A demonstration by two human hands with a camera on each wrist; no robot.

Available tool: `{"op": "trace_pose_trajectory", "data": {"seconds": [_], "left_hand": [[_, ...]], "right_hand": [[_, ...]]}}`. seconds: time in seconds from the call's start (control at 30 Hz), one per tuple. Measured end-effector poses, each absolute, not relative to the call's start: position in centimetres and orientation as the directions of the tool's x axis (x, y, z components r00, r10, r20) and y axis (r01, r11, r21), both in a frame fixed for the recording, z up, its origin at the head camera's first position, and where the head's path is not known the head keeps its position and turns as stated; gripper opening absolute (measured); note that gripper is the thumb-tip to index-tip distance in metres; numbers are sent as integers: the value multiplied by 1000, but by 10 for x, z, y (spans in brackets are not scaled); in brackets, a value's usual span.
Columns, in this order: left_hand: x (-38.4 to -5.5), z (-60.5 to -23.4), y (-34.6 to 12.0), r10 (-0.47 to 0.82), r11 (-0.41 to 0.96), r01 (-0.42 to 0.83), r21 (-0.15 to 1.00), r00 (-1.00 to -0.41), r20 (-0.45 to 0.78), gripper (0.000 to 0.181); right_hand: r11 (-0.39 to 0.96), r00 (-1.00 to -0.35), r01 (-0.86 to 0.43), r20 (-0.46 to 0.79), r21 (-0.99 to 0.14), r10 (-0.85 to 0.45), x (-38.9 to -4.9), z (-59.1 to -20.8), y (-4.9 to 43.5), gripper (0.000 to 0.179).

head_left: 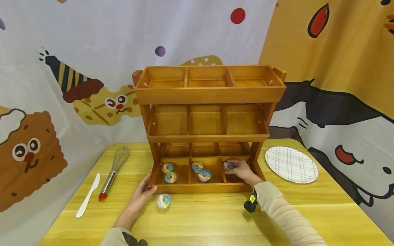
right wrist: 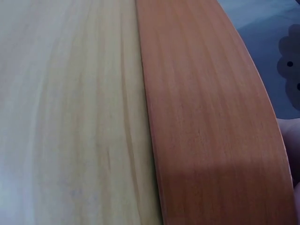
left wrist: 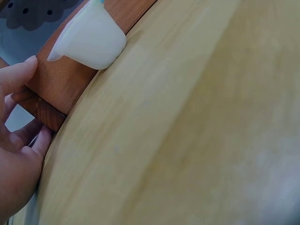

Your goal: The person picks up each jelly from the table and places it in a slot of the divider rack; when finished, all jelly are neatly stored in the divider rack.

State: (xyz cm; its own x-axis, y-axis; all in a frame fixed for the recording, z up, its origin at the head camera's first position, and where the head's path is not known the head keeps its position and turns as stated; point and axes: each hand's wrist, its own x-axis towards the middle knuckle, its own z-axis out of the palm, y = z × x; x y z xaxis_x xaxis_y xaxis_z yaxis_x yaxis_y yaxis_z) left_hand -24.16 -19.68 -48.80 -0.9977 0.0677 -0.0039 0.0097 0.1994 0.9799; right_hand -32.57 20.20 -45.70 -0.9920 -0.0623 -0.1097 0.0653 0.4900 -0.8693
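Note:
A wooden tiered rack (head_left: 209,95) stands on the table, each tier split into three compartments. My left hand (head_left: 142,191) grips the front left corner of its lowest tray, thumb at the front board and fingers round the side. In the right compartment of that tray, my right hand (head_left: 241,169) holds a small jelly cup (head_left: 227,166) between thumb and fingers. Two jelly cups (head_left: 170,177) lie in the left compartment, and two more (head_left: 204,176) in the middle one. Another jelly cup (head_left: 163,201) sits on the table before the tray, close to my left hand.
A whisk (head_left: 113,172) with a red handle end and a white plastic knife (head_left: 88,195) lie left of the rack. On the right is a white checked plate (head_left: 291,164). A printed cloth (head_left: 197,30) hangs behind the table (head_left: 209,218).

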Motion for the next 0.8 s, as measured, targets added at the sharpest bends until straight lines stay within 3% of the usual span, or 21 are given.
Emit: {"op": "trace_pose_trajectory", "data": {"seconds": [0.53, 0.8], "left_hand": [[-243, -491, -194, 66, 188, 38, 982, -997, 26, 67], [-242, -491, -199, 71, 182, 33, 983, -997, 21, 69]], "right_hand": [[455, -983, 34, -112, -890, -145, -326, -454, 214, 67], [468, -999, -14, 34, -884, 34, -301, -437, 204, 55]]}}
